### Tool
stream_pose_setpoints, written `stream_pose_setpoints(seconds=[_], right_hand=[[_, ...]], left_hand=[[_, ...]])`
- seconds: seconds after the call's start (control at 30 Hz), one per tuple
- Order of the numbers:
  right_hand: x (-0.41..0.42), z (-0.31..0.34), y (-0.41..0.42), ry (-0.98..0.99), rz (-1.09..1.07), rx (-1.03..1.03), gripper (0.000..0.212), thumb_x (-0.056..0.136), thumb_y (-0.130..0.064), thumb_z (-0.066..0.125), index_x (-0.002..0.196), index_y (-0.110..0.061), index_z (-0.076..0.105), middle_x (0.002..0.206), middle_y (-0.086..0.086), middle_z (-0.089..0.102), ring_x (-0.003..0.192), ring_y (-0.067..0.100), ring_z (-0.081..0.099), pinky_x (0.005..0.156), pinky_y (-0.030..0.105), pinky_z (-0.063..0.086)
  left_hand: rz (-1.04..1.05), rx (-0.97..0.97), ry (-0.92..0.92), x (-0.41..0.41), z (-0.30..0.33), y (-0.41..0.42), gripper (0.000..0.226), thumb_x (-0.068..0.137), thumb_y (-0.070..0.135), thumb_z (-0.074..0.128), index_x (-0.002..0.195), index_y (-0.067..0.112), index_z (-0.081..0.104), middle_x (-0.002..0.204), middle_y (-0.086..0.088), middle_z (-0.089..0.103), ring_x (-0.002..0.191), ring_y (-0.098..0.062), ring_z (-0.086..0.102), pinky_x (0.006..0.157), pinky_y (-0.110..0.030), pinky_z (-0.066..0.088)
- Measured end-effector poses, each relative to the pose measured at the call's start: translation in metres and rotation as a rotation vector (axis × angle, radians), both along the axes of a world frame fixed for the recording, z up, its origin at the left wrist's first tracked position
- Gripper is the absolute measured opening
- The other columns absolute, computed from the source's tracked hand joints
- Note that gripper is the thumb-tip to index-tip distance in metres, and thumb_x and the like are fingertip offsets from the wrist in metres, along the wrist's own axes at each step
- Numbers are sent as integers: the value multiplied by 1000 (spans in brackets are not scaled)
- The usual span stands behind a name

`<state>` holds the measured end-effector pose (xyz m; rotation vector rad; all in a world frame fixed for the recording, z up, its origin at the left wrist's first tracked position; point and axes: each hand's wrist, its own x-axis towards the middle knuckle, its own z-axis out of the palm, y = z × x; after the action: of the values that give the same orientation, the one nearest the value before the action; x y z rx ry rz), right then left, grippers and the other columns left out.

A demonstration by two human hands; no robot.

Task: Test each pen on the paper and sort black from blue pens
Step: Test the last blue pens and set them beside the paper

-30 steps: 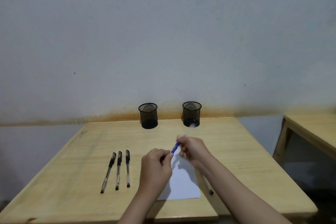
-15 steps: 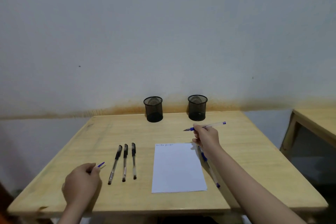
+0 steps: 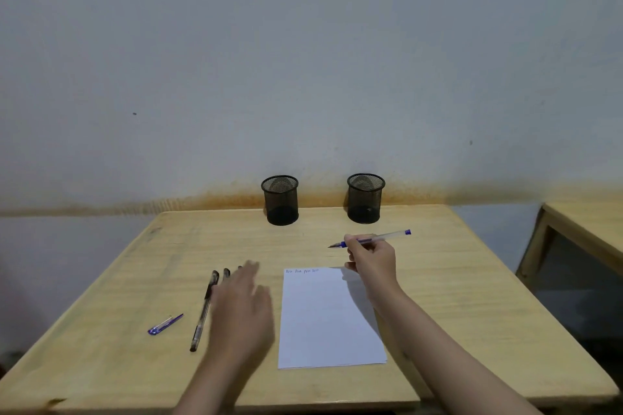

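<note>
My right hand (image 3: 372, 258) holds an uncapped blue pen (image 3: 381, 238) above the table, just beyond the top right corner of the white paper (image 3: 328, 317); its tip points left. The paper has a short line of blue writing at its top edge. My left hand (image 3: 242, 307) hovers flat and blurred, fingers apart, over the black pens (image 3: 204, 310), hiding most of two of them. The blue cap (image 3: 165, 324) lies alone on the table left of the black pens.
Two black mesh pen cups, left (image 3: 280, 200) and right (image 3: 365, 199), stand at the far edge of the wooden table (image 3: 455, 296) against the wall. A second wooden table (image 3: 586, 229) stands to the right across a gap.
The pen was uncapped. My left hand carried the cap left, laid it on the table, and now moves right over the black pens. My right hand keeps the pen near the paper's top.
</note>
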<state>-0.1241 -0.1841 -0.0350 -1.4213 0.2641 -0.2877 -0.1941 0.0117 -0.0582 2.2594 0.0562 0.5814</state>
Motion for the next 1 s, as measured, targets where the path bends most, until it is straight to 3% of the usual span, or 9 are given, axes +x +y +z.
stream_pose_setpoints(seconds=[0.07,0.1,0.17,0.27,0.4,0.57,0.67,0.8,1.0], right_hand=[[0,-1,2,-13,3,11,9,88,-17,66,85,-9,64,75,5,61,70,14,57,59,23,52],[0,-2,3,-15,1,16,9,88,-17,66,83,-9,64,74,4,60,69,14,57,58,22,51],[2,-4,4,-11,-13,22,10,88,-17,66,84,-8,63,73,3,61,67,13,57,56,20,49],[8,-8,8,-3,-29,19,12,88,-17,66,87,-5,63,71,3,60,65,16,56,52,18,47],[20,-16,18,42,-66,-61,16,86,-22,68,83,-7,65,69,4,64,64,19,60,59,28,53],[25,-27,31,96,-94,-163,14,86,-23,68,83,-10,64,69,2,65,64,14,63,50,21,48],[26,-33,30,71,-92,-165,11,85,-13,67,78,-8,61,68,9,66,63,23,66,55,30,57],[28,-39,25,51,-107,-182,16,81,-5,68,70,-8,56,63,14,65,61,32,68,59,41,58],[26,-39,22,-24,-74,-277,23,78,-3,69,64,-6,52,55,15,61,47,19,66,48,31,56]], left_hand=[[-144,107,73,10,-8,-23,50,91,22,40,140,23,35,148,5,36,138,-14,30,119,-46,14],[-185,200,128,16,-12,-30,54,93,23,38,145,22,25,153,6,25,142,-12,19,120,-44,2],[-241,331,229,28,-16,-37,58,95,28,32,148,21,11,158,7,9,145,-11,6,118,-45,-8],[-270,447,313,39,-21,-43,60,96,39,25,149,22,3,159,7,-2,145,-11,-2,116,-50,-10],[-275,517,365,41,-30,-44,60,97,42,20,149,22,-3,157,8,-13,145,-10,-11,115,-50,-10],[-282,518,398,44,-31,-44,59,97,42,19,149,22,-2,158,8,-12,145,-9,-11,116,-49,-9],[-281,517,399,45,-32,-44,59,97,42,19,149,22,-1,158,8,-11,145,-9,-10,116,-48,-8],[-282,512,396,45,-33,-43,58,97,41,19,149,23,0,158,9,-11,144,-8,-11,116,-48,-9],[-299,502,372,44,-35,-43,52,97,40,20,147,36,5,158,9,-11,145,-10,-11,114,-48,-11]])
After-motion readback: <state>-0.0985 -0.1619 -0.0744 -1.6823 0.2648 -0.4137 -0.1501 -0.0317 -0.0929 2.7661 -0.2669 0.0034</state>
